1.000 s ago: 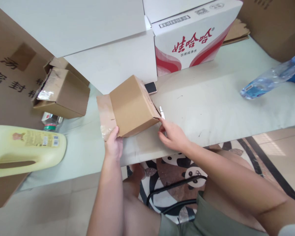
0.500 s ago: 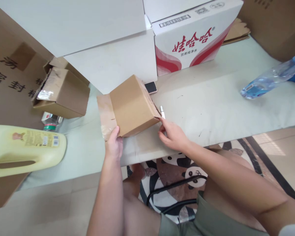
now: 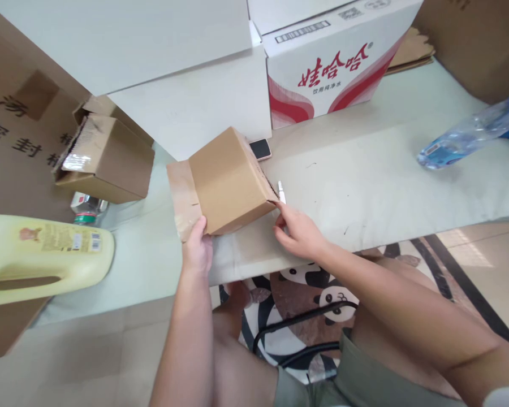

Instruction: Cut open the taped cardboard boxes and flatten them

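A small brown cardboard box (image 3: 227, 181) lies tilted on the pale table (image 3: 385, 181), with a taped flap (image 3: 181, 198) hanging open on its left side. My left hand (image 3: 198, 251) grips the box's near left corner, thumb on the top face. My right hand (image 3: 299, 234) is at the box's near right corner, fingers closed on a thin white pen-like tool (image 3: 281, 193) whose tip touches the corner seam.
A phone (image 3: 260, 149) lies behind the box. A white and red carton (image 3: 335, 62) and a large white box (image 3: 195, 107) stand at the back. At the left are an open cardboard box (image 3: 110, 161) and a yellow jug (image 3: 42, 257). A clear plastic bottle (image 3: 462, 135) lies at the right.
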Available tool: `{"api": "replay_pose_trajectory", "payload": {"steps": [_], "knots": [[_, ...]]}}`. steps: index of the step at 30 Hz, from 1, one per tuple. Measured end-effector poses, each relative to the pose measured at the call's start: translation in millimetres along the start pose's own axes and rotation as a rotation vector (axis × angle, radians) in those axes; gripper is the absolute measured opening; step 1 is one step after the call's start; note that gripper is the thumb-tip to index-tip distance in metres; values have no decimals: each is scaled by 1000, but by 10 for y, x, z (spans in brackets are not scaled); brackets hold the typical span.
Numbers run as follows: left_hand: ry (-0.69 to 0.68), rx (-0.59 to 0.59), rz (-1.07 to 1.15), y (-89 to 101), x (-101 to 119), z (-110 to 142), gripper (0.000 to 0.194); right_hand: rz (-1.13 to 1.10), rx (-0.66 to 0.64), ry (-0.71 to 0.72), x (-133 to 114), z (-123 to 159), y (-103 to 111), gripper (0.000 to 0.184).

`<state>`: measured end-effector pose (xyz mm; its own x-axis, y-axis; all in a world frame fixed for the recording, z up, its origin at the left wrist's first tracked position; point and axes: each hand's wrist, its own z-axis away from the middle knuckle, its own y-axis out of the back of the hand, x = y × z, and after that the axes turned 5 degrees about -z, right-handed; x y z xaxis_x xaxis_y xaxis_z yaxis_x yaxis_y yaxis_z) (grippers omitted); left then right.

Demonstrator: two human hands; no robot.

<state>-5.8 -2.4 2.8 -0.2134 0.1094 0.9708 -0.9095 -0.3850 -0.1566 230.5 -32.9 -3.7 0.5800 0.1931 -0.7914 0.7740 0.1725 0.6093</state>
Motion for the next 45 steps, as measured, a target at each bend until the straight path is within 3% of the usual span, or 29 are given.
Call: {"api": "replay_pose_trajectory", "payload": {"steps": [45], "knots": [[-3,10,-2,7,15,3,42,-27,-29,-13,-30,-4,27,59]]}}
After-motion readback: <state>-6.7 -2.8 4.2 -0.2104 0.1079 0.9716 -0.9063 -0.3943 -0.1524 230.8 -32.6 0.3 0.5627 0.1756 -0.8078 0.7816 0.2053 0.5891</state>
